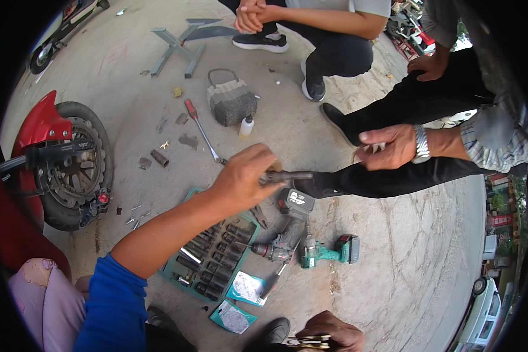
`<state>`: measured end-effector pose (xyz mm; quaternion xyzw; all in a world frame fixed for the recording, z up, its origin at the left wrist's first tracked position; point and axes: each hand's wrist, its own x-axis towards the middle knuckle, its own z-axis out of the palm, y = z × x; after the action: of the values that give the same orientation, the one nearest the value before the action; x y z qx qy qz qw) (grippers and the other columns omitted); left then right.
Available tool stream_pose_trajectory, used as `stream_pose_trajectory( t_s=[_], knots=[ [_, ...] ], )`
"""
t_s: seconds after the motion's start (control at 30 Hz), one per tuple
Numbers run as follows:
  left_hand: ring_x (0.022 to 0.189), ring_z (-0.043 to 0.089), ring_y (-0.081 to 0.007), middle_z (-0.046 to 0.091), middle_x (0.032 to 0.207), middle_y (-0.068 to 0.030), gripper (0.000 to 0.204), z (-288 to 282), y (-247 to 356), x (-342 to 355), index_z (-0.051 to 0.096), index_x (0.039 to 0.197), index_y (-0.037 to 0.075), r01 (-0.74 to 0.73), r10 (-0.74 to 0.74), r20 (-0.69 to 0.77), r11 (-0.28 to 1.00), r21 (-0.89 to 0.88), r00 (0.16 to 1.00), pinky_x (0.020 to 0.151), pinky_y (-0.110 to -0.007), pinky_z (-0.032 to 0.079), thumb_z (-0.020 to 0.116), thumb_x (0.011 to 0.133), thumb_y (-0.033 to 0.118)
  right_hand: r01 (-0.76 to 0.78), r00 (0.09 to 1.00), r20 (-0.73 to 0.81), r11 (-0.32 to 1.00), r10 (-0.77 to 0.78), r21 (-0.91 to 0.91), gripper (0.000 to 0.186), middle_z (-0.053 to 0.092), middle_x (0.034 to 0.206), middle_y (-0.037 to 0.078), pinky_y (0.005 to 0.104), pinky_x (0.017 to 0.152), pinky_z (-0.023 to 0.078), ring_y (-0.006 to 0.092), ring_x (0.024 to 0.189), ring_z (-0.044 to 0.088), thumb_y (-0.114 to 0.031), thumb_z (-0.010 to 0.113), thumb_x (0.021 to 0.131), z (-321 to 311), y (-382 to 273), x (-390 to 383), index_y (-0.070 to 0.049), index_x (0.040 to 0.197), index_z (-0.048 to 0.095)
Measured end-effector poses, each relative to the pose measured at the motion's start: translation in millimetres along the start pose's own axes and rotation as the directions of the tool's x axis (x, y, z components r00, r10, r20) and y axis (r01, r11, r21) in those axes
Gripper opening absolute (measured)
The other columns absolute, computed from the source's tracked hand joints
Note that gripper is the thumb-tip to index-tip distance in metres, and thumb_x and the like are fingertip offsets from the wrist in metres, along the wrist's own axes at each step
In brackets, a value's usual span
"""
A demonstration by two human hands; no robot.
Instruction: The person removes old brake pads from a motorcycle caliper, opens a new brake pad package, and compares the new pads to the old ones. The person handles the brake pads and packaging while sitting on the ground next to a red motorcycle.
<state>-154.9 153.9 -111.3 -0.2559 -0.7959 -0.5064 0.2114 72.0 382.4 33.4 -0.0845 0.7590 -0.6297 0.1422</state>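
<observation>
Reaching out over the ground in the middle, my left hand [246, 176] is closed round a dark metal rod [294, 175], whose free end points right. The blue sleeve [114, 305] belongs to this arm. Low at the bottom edge, my right hand [337, 331] curls round brass-coloured metal pieces [314, 341], whose exact kind I cannot make out. Beneath my left arm lies an open green socket case [249, 234] with several dark sockets. Beside it are a grey cordless drill [284, 237] and a green cordless driver [325, 253].
A person's hand [393, 148] with a metal watch reaches in from the right; another person [334, 56] squats behind. A red-handled ratchet [200, 129], black bag [232, 102] and small bottle [246, 126] lie ahead. A motorcycle wheel [79, 167] stands left. Two small packets [233, 317] lie near my shoes.
</observation>
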Motion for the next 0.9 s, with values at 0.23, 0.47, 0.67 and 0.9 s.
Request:
stream_pose_trajectory(
  t_s=[0.23, 0.47, 0.67, 0.9],
  knots=[
    [0.084, 0.060, -0.0377, 0.057, 0.089, -0.0146, 0.031, 48, 73, 60, 0.061, 0.094, 0.003, -0.204, 0.163, -0.211, 0.960, -0.192, 0.964, 0.070, -0.046, 0.049, 0.080, 0.070, 0.007, 0.031, 0.996, 0.083, 0.998, -0.026, -0.057, 0.028, 0.069, 0.088, 0.016, 0.0386, 0.073, 0.049, 0.0267, 0.080, 0.060, -0.012, 0.083, 0.079, -2, -13, -1, 0.005, 0.096, 0.070],
    [0.092, 0.059, -0.0372, 0.054, 0.102, -0.0178, 0.044, 55, 131, 78, 0.057, 0.104, 0.002, -0.207, 0.127, -0.275, 0.936, -0.286, 0.953, 0.080, -0.046, 0.051, 0.083, 0.071, 0.014, -0.009, 0.996, 0.092, 0.997, 0.016, -0.075, 0.030, 0.069, 0.087, 0.016, 0.0391, 0.075, 0.049, 0.0265, 0.082, 0.060, -0.018, 0.082, 0.082, 6, -11, 4, 0.005, 0.097, 0.069],
    [0.104, 0.062, -0.0376, 0.057, 0.121, -0.0189, 0.072, 30, 44, -18, 0.054, 0.134, 0.005, -0.267, 0.264, -0.039, 0.958, -0.102, 0.964, 0.085, -0.046, 0.054, 0.085, 0.075, 0.030, -0.018, 0.995, 0.094, 0.996, 0.026, -0.087, 0.032, 0.068, 0.088, 0.016, 0.0390, 0.076, 0.049, 0.0265, 0.083, 0.060, -0.019, 0.082, 0.083, 5, -9, 2, 0.006, 0.098, 0.069],
    [0.101, 0.068, -0.0336, 0.065, 0.120, -0.0155, 0.042, -156, -121, -222, 0.060, 0.130, 0.009, 0.370, -0.488, 0.034, 0.703, 0.607, 0.872, 0.083, -0.042, 0.056, 0.069, 0.090, 0.018, 0.018, 0.996, 0.089, 0.996, -0.011, -0.083, 0.031, 0.072, 0.085, 0.016, 0.0421, 0.075, 0.046, 0.0273, 0.080, 0.060, -0.020, 0.082, 0.082, 3, -3, 4, 0.005, 0.096, 0.071]
  ],
)
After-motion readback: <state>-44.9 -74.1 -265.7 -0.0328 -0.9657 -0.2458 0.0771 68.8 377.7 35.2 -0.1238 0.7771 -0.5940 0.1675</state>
